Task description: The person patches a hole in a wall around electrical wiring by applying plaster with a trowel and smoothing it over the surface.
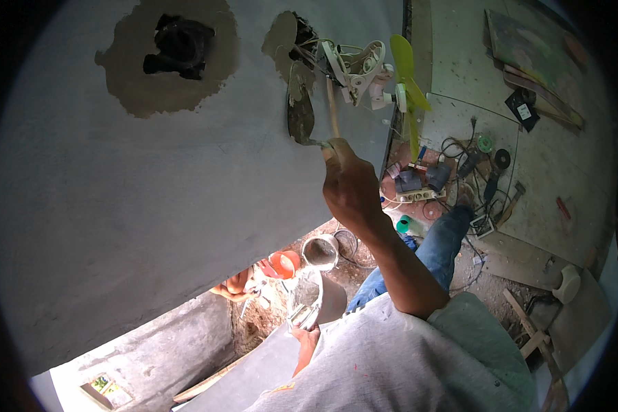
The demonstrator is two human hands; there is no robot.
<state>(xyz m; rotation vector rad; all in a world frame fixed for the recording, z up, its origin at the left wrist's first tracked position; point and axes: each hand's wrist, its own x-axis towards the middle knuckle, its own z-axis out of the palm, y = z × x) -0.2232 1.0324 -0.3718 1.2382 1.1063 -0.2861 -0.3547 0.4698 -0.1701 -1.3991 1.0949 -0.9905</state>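
Observation:
My right hand (347,175) is closed round the handle of a pointed trowel (301,113). Its grey-smeared blade lies against the grey wall (151,185), just below a small wall hole with a damp mortar patch (279,40) beside it. A pale thin strip (333,110) runs down to the same hand; whether the hand holds it is unclear. Low by my body, my left hand (307,338) grips a mortar-smeared light grey thing (302,316), whose kind I cannot make out. It is in front of a bucket (333,302).
A small white fan (357,72) with yellow-green blades hangs beside the hole by wires. A wider mortar patch (127,65) surrounds a dark opening. Below are an orange bowl (281,264), another person's hand or foot (235,285), a round pail (321,252), a power strip (421,196) and cabled tools.

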